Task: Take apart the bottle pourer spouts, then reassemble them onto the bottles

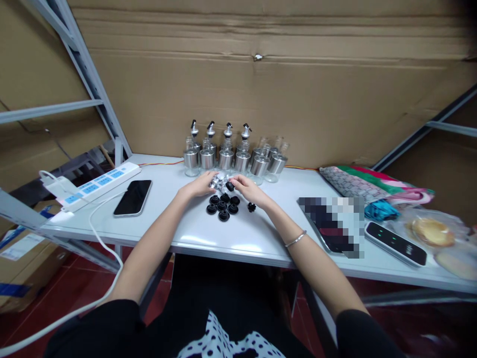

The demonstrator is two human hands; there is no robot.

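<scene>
We see both hands meet mid-desk point(238, 238) over small silver spouts point(219, 181). Left hand point(201, 186) curls around the spouts; right hand point(248, 187) pinches a black cap point(230, 187). More caps point(223, 205) lie just below, bottles point(231, 154) behind, phone point(133, 197) left.

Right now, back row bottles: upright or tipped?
Upright. All the bottles stand on their bases along the cardboard wall; four on the left carry spouts, the rest show none.
</scene>
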